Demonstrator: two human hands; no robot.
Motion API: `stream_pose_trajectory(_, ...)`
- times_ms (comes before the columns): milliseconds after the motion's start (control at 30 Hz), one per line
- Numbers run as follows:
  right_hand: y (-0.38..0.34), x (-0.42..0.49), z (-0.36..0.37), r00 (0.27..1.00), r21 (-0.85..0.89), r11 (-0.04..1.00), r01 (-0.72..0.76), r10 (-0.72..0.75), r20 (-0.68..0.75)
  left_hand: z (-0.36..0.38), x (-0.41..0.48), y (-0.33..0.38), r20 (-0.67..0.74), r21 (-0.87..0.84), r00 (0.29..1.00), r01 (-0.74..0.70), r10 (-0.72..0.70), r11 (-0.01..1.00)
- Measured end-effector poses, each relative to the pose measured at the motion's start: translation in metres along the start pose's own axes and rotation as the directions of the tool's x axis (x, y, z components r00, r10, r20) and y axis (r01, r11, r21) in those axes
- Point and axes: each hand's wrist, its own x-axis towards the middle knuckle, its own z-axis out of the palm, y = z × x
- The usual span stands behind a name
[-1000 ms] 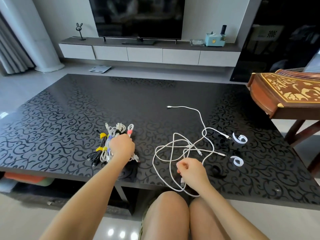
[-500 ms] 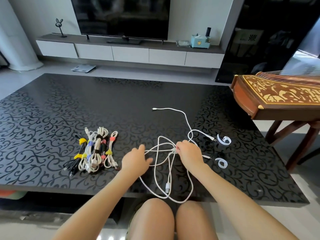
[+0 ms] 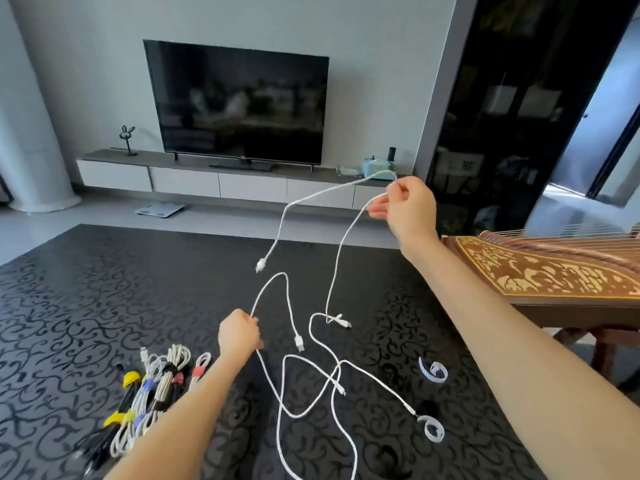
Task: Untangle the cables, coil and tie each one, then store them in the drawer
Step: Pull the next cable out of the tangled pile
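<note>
While the black scroll-patterned glossy table [image 3: 104,289] carries the loose white cables [image 3: 311,386] crossed over each other, a hard upward pull looks likely to cinch those crossings into a knot. It could also drag a plug into the white strap loop [image 3: 433,427] touching one cable end and shove it off the near edge. Right hand [image 3: 408,206] is raised well above the table, thumb and curled fingers pinching the high bend of one white cable; left hand [image 3: 239,332] sits low, fingers closed round another strand, just beside the row of coiled, colour-tied cable bundles [image 3: 152,386].
</note>
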Motion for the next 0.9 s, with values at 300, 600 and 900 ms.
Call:
stream_pose_trajectory(300, -0.107, 0.05, -0.031, 0.978, 0.081, 0.975, 0.207, -0.203, -0.051, -0.002, 0.029, 0.036, 0.053, 0.053, 0.998, 0.015, -0.018, 0.999)
stream_pose_trajectory(600, -0.102, 0.0, -0.04, 0.977, 0.027, 0.992, 0.123, -0.126, 0.174, -0.08, -0.045, 0.139, 0.06, -0.402, 0.906, -0.361, 0.418, 0.841)
stream_pose_trajectory(900, -0.12, -0.042, -0.071, 0.976, 0.077, 0.992, -0.1, 0.083, 0.202, -0.109, -0.148, 0.192, 0.087, -0.55, 0.742, -0.521, 0.665, 0.653)
